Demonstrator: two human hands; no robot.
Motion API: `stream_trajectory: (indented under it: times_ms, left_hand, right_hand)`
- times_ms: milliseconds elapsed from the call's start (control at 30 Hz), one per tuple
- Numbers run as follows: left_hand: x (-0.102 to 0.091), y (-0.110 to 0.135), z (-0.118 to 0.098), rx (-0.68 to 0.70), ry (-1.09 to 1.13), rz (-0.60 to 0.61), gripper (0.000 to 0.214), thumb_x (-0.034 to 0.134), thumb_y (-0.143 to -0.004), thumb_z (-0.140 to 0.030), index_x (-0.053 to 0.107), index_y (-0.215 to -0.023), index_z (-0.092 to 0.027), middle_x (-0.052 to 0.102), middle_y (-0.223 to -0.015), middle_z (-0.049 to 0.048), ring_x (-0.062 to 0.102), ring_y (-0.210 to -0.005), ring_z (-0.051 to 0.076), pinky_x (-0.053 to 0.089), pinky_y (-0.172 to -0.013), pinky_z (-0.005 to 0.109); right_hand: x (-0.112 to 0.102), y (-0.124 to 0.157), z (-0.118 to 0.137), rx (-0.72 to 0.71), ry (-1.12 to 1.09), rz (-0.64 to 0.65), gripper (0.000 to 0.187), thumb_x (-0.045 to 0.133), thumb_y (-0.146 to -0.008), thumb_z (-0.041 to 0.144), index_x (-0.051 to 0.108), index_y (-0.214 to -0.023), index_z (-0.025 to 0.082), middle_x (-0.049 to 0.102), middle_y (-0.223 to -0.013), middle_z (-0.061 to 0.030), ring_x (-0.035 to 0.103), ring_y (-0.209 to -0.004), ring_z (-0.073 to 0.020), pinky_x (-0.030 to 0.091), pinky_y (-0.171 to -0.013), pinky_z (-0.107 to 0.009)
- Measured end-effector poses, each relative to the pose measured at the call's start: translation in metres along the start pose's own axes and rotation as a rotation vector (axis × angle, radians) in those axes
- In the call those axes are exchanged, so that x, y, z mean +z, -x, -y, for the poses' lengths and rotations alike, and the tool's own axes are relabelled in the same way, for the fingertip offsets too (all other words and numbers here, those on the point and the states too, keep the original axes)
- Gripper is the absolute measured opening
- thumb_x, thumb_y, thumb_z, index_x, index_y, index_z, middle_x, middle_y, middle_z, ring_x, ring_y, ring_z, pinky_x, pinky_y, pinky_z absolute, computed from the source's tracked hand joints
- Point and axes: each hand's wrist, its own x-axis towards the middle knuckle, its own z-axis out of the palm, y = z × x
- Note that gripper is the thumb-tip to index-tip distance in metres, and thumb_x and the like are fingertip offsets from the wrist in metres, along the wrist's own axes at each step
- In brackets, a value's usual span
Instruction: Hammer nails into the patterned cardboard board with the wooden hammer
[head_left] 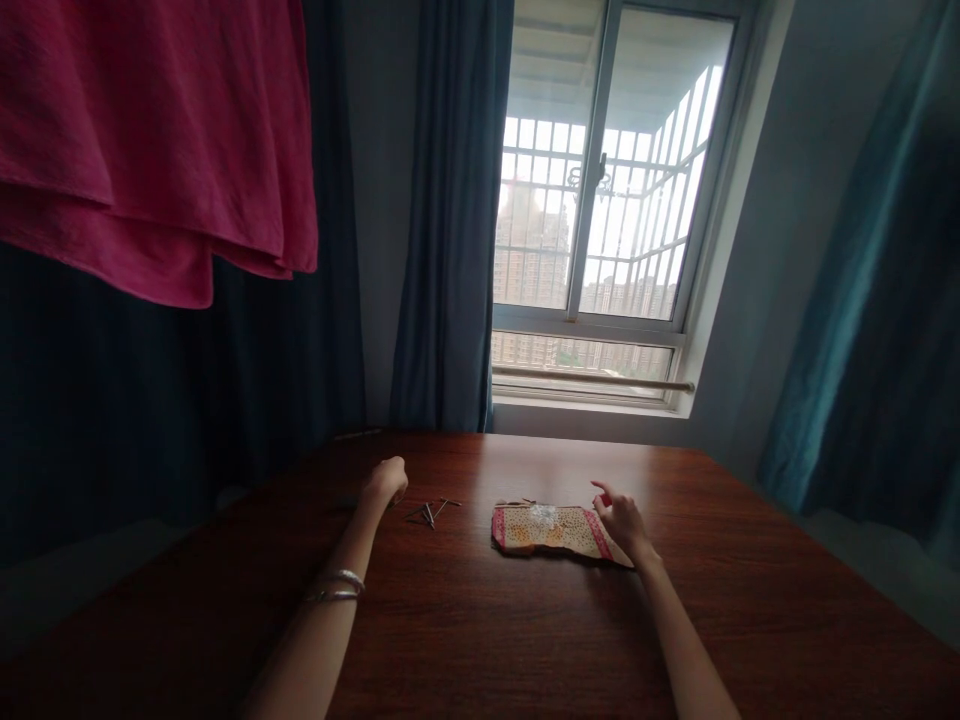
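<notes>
My left hand [387,482] is closed, its knuckles up, above the far left part of the table. Whatever its curled fingers may hold is hidden. Just right of it lie several thin metal pieces [429,514], nail-like, in a loose crossed heap. A long flat spotted beige piece [574,528] with red bands near its ends lies further right, with a shiny, whitish clump [545,516] on top. Over its right end hovers my right hand [621,520], index finger stretched out to the left and the other fingers loosely bent. Nothing shows between those fingers.
Everything lies on a dark reddish-brown wooden table [450,640]. A barred window [592,250] stands behind it, with blue curtains [454,220] on both sides. A pink cloth [165,140] hangs at the upper left.
</notes>
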Motion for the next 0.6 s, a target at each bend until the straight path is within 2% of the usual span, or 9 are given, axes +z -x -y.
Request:
stream_trajectory:
  times_ms: [133, 367, 533, 600]
  left_hand:
    - [0.006, -0.009, 0.011, -0.116, -0.049, 0.12, 0.017, 0.067, -0.045, -0.012, 0.052, -0.037, -0.014, 0.055, -0.04, 0.0081, 0.062, -0.059, 0.027, 0.046, -0.053, 0.031]
    - [0.024, -0.024, 0.021, -0.088, -0.079, 0.161, 0.017, 0.064, -0.047, -0.004, 0.052, -0.037, -0.013, 0.058, -0.047, 0.0086, 0.062, -0.057, 0.022, 0.048, -0.058, 0.027]
    - [0.024, -0.019, 0.02, -0.097, -0.053, 0.143, 0.016, 0.065, -0.047, -0.005, 0.052, -0.039, -0.012, 0.061, -0.051, 0.0095, 0.063, -0.058, 0.022, 0.048, -0.058, 0.027]
    - [0.022, -0.011, 0.015, -0.062, -0.026, 0.072, 0.014, 0.068, -0.046, -0.009, 0.055, -0.042, -0.012, 0.06, -0.049, 0.0092, 0.062, -0.058, 0.024, 0.048, -0.056, 0.028]
  right_hand:
    - [0.001, 0.0, -0.002, 0.003, 0.019, 0.014, 0.035, 0.044, -0.078, 0.024, 0.06, -0.109, 0.026, 0.069, -0.076, -0.0026, 0.063, -0.074, -0.0195, 0.041, -0.068, -0.027]
    - [0.0, 0.001, -0.001, 0.004, 0.033, 0.045, 0.032, 0.045, -0.077, 0.024, 0.062, -0.104, 0.027, 0.07, -0.078, -0.0031, 0.064, -0.073, -0.0192, 0.041, -0.066, -0.027]
    - [-0.002, 0.002, 0.003, 0.007, 0.033, 0.055, 0.03, 0.046, -0.077, 0.024, 0.064, -0.101, 0.027, 0.07, -0.081, -0.0036, 0.064, -0.077, -0.0196, 0.042, -0.067, -0.026]
    - [-0.003, 0.003, 0.004, 0.006, 0.031, 0.057, 0.03, 0.046, -0.078, 0.024, 0.064, -0.101, 0.027, 0.07, -0.081, -0.0038, 0.064, -0.077, -0.0194, 0.042, -0.068, -0.027]
